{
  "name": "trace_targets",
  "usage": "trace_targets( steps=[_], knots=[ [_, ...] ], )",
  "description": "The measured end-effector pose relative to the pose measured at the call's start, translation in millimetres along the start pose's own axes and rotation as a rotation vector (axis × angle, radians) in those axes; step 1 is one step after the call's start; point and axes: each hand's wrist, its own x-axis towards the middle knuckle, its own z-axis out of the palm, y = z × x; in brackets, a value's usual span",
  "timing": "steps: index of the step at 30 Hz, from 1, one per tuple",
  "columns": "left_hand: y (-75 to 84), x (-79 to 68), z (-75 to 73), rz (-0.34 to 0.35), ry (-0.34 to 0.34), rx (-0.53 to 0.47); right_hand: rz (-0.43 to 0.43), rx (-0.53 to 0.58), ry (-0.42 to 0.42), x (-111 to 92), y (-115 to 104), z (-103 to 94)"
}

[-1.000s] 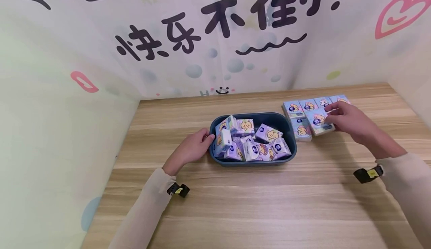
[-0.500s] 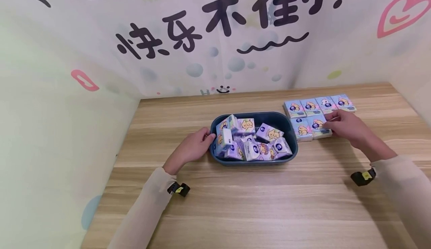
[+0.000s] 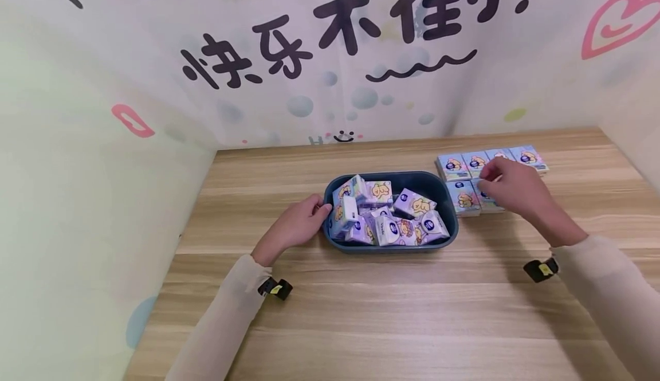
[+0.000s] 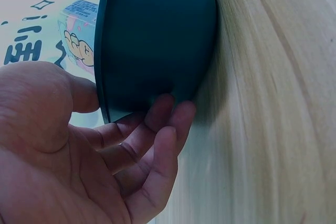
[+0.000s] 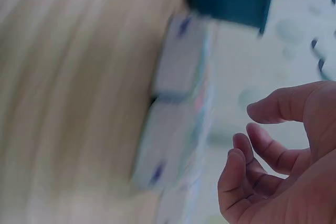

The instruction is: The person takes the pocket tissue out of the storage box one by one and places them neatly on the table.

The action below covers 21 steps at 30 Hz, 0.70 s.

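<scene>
A dark blue oval-ended plastic bin [image 3: 390, 250] holds several small tissue packs [image 3: 406, 232] in purple and light blue wrappers, lying at odd angles. My left hand [image 3: 296, 222] holds its left end, thumb at the rim and fingers against the outer wall [image 4: 152, 45]. To the right of the bin, light blue tissue packs [image 3: 454, 166] lie flat in two rows, four behind and two in front. Above the front row hovers my right hand [image 3: 518, 189], fingers loosely bent and nothing between them, partly hiding the right front pack [image 3: 484, 200].
The wood-grain table [image 3: 392, 318] meets a printed white cloth backdrop [image 3: 258, 117] at its back edge. A pale side wall [image 3: 93, 209] stands at the left, another at the right. Each wrist bears a small black camera [image 3: 541, 270].
A light blue tissue pack has gone down into the front row, beside another one, and my right hand has let go of it, rising and moving left. My left hand stays on the bin.
</scene>
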Motion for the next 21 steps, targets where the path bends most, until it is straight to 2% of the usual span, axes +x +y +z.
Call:
trace_targets(
  steps=[9, 21],
  knots=[
    [-0.3, 0.7, 1.1, -0.005, 0.000, 0.003, -0.195, 0.002, -0.025, 1.3, -67.2, 18.2],
    [0.5, 0.5, 0.8, -0.015, -0.002, -0.001, -0.336, -0.014, -0.128, 3.0, -144.7, 34.0]
  ],
)
